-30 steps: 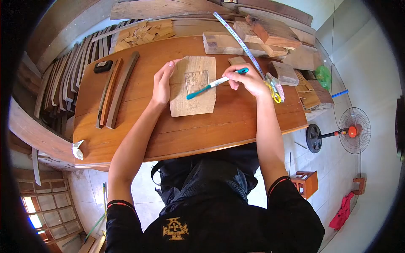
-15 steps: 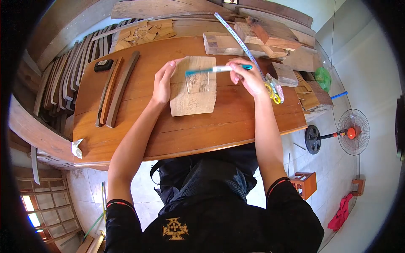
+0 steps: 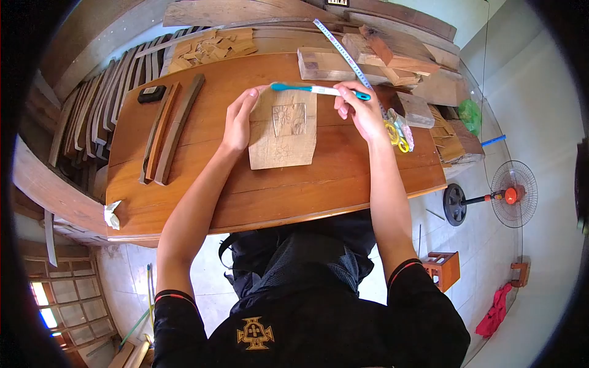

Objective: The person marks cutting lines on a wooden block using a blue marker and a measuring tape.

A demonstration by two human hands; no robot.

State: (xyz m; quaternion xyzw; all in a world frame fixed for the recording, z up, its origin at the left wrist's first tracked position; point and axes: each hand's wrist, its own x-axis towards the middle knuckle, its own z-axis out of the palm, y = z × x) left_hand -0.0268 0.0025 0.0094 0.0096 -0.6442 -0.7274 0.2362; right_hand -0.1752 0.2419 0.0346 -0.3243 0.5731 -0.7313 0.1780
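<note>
A pale wooden block point(image 3: 284, 144) lies on the brown table, with a square recess and flower shapes carved into its face. My left hand point(image 3: 237, 121) is wrapped round the block's left edge, thumb near its top corner. In my right hand point(image 3: 361, 110) is a teal and white toothbrush point(image 3: 322, 90), pinched by its handle. The brush points left, its head over the block's top edge, above the carved square. Yellow-handled scissors point(image 3: 396, 136) lie just right of my right wrist.
Long wooden strips point(image 3: 178, 132) and a small black case point(image 3: 151, 94) lie on the table's left. A tape measure strip point(image 3: 343, 52) crosses stacked planks point(image 3: 334, 64) behind. Crumpled paper point(image 3: 112, 215) sits at the near left corner. A fan point(image 3: 514, 194) stands on the right.
The toothbrush head has moved up from the carved square to the block's top edge and is no longer blurred. My left hand keeps its place on the block.
</note>
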